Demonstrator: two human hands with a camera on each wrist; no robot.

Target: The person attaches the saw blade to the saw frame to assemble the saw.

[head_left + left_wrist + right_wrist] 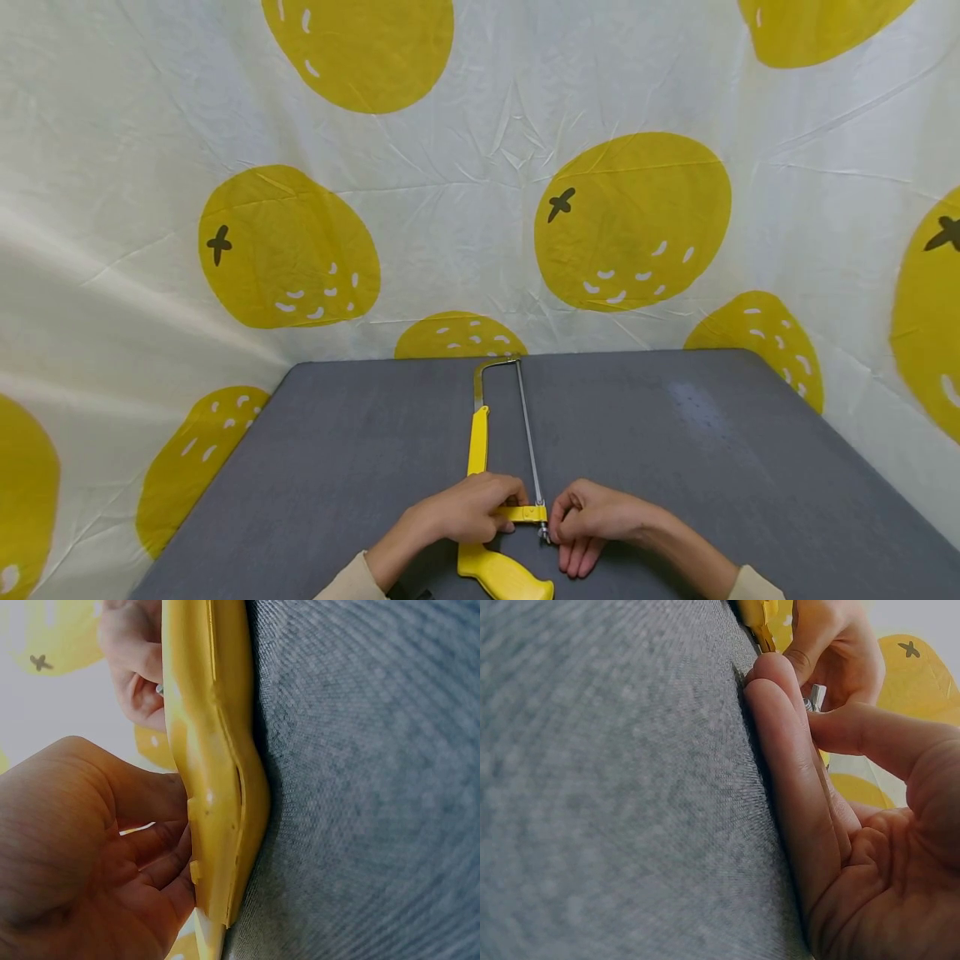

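A hacksaw with a yellow frame and handle lies on the grey table, its thin blade on the right side. My left hand grips the yellow frame just ahead of the handle, fingers around the crosspiece at the blade's near end. My right hand is at the metal wing nut beside that crosspiece, thumb and forefinger pinching at it. In the right wrist view the wing nut shows at the thumb tip, and the other fingers lie extended along the cloth.
The table has a grey fabric surface with a pale patch at the right. A white curtain with yellow fruit prints hangs behind and at both sides. A small dark object shows at the bottom edge.
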